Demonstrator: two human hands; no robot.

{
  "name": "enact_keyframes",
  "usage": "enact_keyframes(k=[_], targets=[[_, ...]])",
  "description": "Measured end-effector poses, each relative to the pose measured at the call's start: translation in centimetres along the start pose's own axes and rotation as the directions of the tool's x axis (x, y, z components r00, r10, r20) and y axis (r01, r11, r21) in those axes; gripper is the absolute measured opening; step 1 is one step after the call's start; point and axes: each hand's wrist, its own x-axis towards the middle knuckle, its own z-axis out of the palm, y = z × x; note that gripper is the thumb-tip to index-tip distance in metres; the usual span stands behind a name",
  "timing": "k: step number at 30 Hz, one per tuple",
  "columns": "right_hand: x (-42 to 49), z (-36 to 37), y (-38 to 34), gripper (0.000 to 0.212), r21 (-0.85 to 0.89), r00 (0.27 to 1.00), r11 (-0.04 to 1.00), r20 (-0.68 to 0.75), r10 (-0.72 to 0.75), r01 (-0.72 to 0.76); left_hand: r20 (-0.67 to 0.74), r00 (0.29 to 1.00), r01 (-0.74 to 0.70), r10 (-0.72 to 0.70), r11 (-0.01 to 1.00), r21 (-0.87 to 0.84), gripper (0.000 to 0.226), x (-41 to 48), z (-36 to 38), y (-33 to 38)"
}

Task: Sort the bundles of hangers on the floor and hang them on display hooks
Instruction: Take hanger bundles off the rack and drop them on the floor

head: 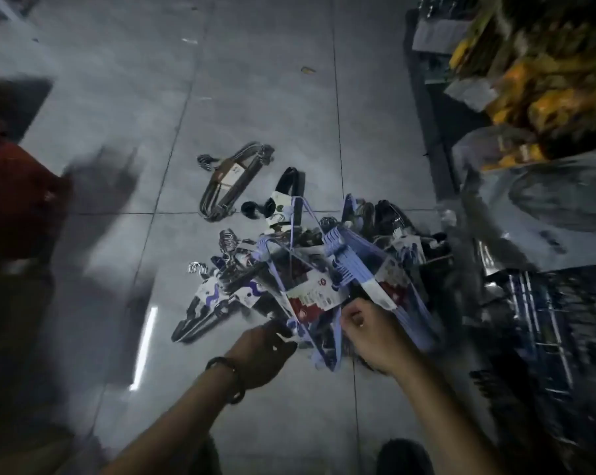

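Both hands meet at lower centre. Right hand (368,334) curls its fingers round the lavender bundle (324,286), which lies atop the pile (392,241) on the floor (255,97). Left hand (265,351) touches the bundle's lower corner, its grip lost in blur. I judge this the sorting step: next I must lift the bundle free of tangled neighbours. Open tile lies upper left, past the grey bundle (235,180); shelving (529,296) crowds the right edge.

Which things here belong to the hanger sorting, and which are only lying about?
Job: lilac hanger bundle in the right hand; grey hanger bundle; black hanger bundle.
Lying about: yellow packs at right; small scrap on the floor.
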Motion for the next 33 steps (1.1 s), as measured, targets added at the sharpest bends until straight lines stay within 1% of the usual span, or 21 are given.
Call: enact_keyframes(k=[2, 4, 6, 7, 8, 10, 11, 12, 13, 16, 18, 19, 22, 24, 25, 26, 28, 30, 31, 32, 33], targets=[[1.3, 2.4, 1.5, 0.014, -0.031, 0.999, 0.999, -0.033, 0.019, -0.020, 0.001, 1.000, 0.018, -0.018, 1.000, 0.004, 0.034, 2.3, 1.0, -1.7], [2.7, 4.2, 3.8, 0.015, -0.092, 0.998, 0.996, -0.068, 0.003, -0.010, -0.008, 1.000, -0.004, 0.004, 1.000, -0.020, 0.033, 4.8, 1.9, -3.3], [4.2, 4.7, 4.7, 0.020, -0.227, 1.000, 0.974, -0.002, 0.007, -0.007, -0.034, 0.999, -0.041, 0.038, 0.996, -0.078, 0.034, 7.4, 3.0, -4.8], [5.3, 4.6, 5.0, 0.023, -0.282, 1.000, 0.959, 0.030, 0.007, 0.002, -0.072, 0.996, -0.071, 0.060, 0.986, -0.153, 0.039, 9.1, 3.6, -5.4], [6.4, 4.3, 4.9, 0.023, -0.305, 1.000, 0.952, 0.025, 0.001, 0.006, -0.115, 0.991, -0.090, 0.064, 0.965, -0.245, 0.039, 10.7, 4.2, -5.7], [8.0, 4.1, 4.7, 0.022, -0.276, 0.997, 0.961, -0.071, -0.042, 0.021, -0.177, 0.981, -0.153, 0.085, 0.895, -0.419, 0.017, 13.6, 5.2, -6.0], [8.3, 3.9, 4.8, 0.022, -0.254, 0.988, 0.967, -0.136, -0.069, 0.033, -0.205, 0.974, -0.186, 0.101, 0.870, -0.457, 0.011, 15.0, 5.7, -6.1], [8.1, 4.0, 4.8, 0.022, -0.238, 0.983, 0.971, -0.168, -0.071, 0.030, -0.238, 0.967, -0.201, 0.092, 0.851, -0.485, 0.014, 16.0, 6.3, -6.3], [7.5, 4.3, 4.9, 0.023, -0.211, 0.984, 0.977, -0.171, -0.044, 0.007, -0.260, 0.963, -0.198, 0.066, 0.829, -0.523, 0.021, 16.2, 6.8, -6.2], [6.6, 5.3, 5.8, 0.036, -0.092, 0.990, 0.992, -0.115, 0.080, -0.091, -0.203, 0.979, -0.132, 0.006, 0.778, -0.614, 0.031, 16.1, 8.0, -5.3], [7.7, 5.2, 6.3, 0.045, -0.140, 0.991, 0.985, -0.104, 0.085, -0.099, -0.219, 0.973, -0.106, -0.066, 0.719, -0.687, 0.031, 17.1, 9.0, -4.5], [8.3, 5.2, 6.5, 0.045, -0.171, 0.990, 0.981, -0.118, 0.074, -0.093, -0.248, 0.963, -0.102, -0.107, 0.707, -0.700, 0.032, 17.8, 9.3, -4.3], [8.8, 5.4, 6.7, 0.048, -0.181, 0.986, 0.974, -0.124, 0.112, -0.134, -0.299, 0.933, -0.097, -0.198, 0.664, -0.741, 0.047, 18.7, 10.0, -4.3], [9.0, 5.9, 6.9, 0.051, -0.125, 0.978, 0.977, -0.139, 0.153, -0.171, -0.327, 0.922, -0.117, -0.205, 0.660, -0.742, 0.054, 18.4, 10.2, -4.5], [9.2, 6.0, 7.0, 0.051, -0.090, 0.972, 0.978, -0.156, 0.173, -0.189, -0.356, 0.915, -0.147, -0.189, 0.667, -0.731, 0.054, 18.1, 9.9, -4.4], [9.5, 6.0, 7.0, 0.051, -0.065, 0.969, 0.979, -0.169, 0.179, -0.192, -0.393, 0.905, -0.178, -0.162, 0.695, -0.697, 0.052, 17.7, 9.3, -4.0], [9.8, 6.3, 7.0, 0.052, -0.046, 0.970, 0.982, -0.170, 0.175, -0.185, -0.473, 0.877, -0.239, -0.086, 0.775, -0.584, 0.043, 16.2, 7.9, -2.9], [9.6, 7.0, 6.8, 0.058, -0.006, 0.968, 0.981, -0.168, 0.188, -0.191, -0.548, 0.836, -0.281, 0.002, 0.860, -0.426, 0.037, 14.4, 6.6, -2.2], [9.4, 7.5, 6.6, 0.061, 0.037, 0.966, 0.980, -0.165, 0.197, -0.194, -0.574, 0.818, -0.302, 0.042, 0.881, -0.365, 0.034, 13.5, 6.0, -1.9], [9.3, 8.0, 6.5, 0.058, 0.082, 0.969, 0.980, -0.152, 0.194, -0.184, -0.593, 0.802, -0.315, 0.067, 0.891, -0.326, 0.032, 12.8, 5.4, -1.8], [9.2, 8.6, 6.1, 0.051, 0.128, 0.975, 0.978, -0.130, 0.181, -0.165, -0.605, 0.792, -0.329, 0.086, 0.894, -0.303, 0.029, 12.4, 4.9, -1.9]])
